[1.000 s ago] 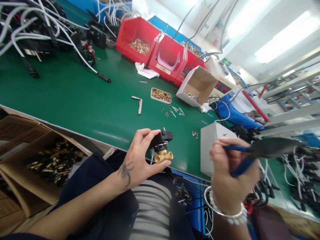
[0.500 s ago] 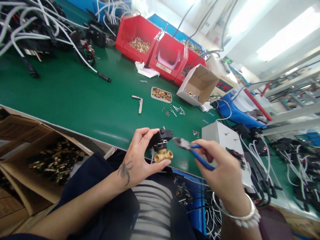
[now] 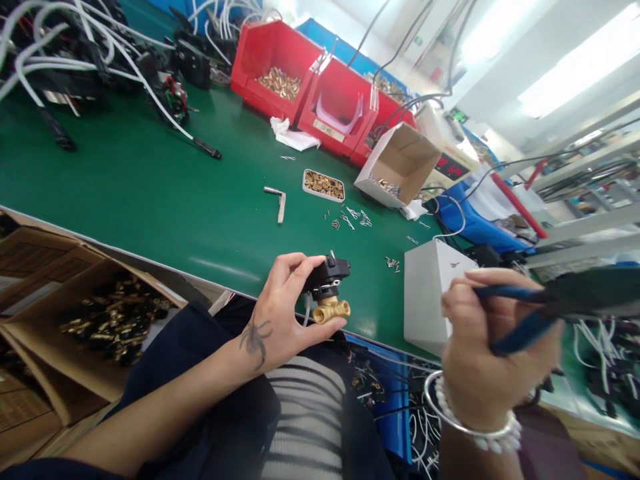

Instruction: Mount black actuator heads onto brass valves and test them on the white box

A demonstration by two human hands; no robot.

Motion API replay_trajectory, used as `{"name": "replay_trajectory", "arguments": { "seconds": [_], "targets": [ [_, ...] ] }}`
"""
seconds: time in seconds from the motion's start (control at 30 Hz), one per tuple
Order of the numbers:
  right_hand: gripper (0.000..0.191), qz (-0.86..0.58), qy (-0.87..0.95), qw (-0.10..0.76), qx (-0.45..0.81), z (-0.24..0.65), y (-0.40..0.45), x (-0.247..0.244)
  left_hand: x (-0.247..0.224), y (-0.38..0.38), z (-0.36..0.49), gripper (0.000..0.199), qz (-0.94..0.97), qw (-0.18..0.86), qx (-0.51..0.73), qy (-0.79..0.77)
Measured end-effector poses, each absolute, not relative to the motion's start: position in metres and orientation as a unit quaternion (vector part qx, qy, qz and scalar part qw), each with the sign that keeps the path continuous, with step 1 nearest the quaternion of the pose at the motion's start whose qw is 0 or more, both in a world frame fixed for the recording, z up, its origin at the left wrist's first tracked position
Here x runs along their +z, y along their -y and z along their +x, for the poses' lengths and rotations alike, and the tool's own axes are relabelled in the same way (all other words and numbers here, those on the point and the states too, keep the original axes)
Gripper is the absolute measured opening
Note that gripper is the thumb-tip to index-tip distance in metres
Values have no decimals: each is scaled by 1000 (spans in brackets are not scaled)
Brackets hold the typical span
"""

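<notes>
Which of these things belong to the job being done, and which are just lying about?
Part of the job:
Brass fitting with black housing, in the left hand
Blue-handled pliers, in the right hand

Probably just lying about for now:
L-shaped tool
Loose metal clips
Crumpled white tissue or cloth
</notes>
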State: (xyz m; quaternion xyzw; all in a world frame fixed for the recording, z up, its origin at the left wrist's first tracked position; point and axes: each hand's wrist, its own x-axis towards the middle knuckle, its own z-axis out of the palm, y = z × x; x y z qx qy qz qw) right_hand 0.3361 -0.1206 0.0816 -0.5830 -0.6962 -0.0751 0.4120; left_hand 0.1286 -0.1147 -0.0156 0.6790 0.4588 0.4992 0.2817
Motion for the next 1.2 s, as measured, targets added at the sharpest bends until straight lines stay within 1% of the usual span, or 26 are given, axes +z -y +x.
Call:
{"name": "replay_trajectory", "arguments": {
  "seconds": [0.1,0.13,0.17,0.2,0.27,0.3,0.33,0.37,0.43,0.47,0.5,0.53,0.6,0.63,0.67,0.7,0.8,0.83,0.87,0.93,0.97,1.0,1.03,1.13,1.17,1.2],
  "targets": [
    [16,-521,828,206,7,337,118,83,-14,115,128,66,684,287,483,-466],
    [16,-509,845,163,23,339,118,85,-13,115,127,66,684,288,482,-466],
    [15,-518,838,168,18,340,118,86,-13,114,127,66,683,288,484,-465],
    [13,-543,811,218,-7,340,118,87,-13,114,128,67,683,288,487,-462],
    [14,-582,722,368,-76,340,119,87,-14,114,128,67,682,282,496,-458],
    [14,-581,700,406,-93,340,119,85,-14,114,128,67,681,278,499,-458],
    [13,-572,711,399,-89,339,118,83,-14,114,128,67,682,274,500,-459],
    [13,-556,751,352,-66,338,118,82,-14,114,128,67,683,273,496,-461],
    [18,-512,836,197,-1,336,117,81,-12,114,128,67,685,275,488,-467],
    [19,-505,850,148,17,336,117,82,-12,114,128,67,687,279,481,-468],
    [17,-511,847,148,15,336,118,84,-12,114,128,67,688,281,479,-468],
    [14,-533,824,193,-7,336,120,85,-12,114,128,67,688,282,479,-467],
    [13,-574,740,342,-78,336,122,85,-13,114,128,68,685,280,488,-464],
    [14,-578,708,392,-106,336,123,84,-13,114,128,68,683,278,491,-463],
    [14,-571,707,400,-115,336,123,83,-14,114,128,69,683,278,492,-463],
    [13,-558,738,365,-102,336,122,81,-14,113,128,69,684,279,489,-463],
    [16,-506,846,167,-13,338,120,80,-13,113,127,67,692,280,478,-464],
    [16,-508,846,163,-8,339,120,80,-13,113,127,67,692,278,479,-463],
    [16,-529,822,208,-26,339,120,80,-13,113,127,67,691,276,482,-462],
    [19,-574,732,356,-83,339,121,79,-13,113,127,67,688,273,492,-459],
    [20,-582,700,401,-101,338,122,78,-14,113,128,67,686,272,496,-458],
    [19,-578,703,402,-98,337,122,76,-14,112,128,67,685,271,497,-458],
    [19,-564,738,363,-78,336,121,75,-15,112,128,68,687,271,495,-458],
    [20,-496,855,155,13,334,119,78,-17,113,130,68,700,262,487,-452],
    [20,-495,856,145,19,334,119,80,-18,113,131,68,702,255,491,-449],
    [19,-518,836,183,1,334,119,81,-18,113,131,69,702,249,497,-446]
  ]
}}
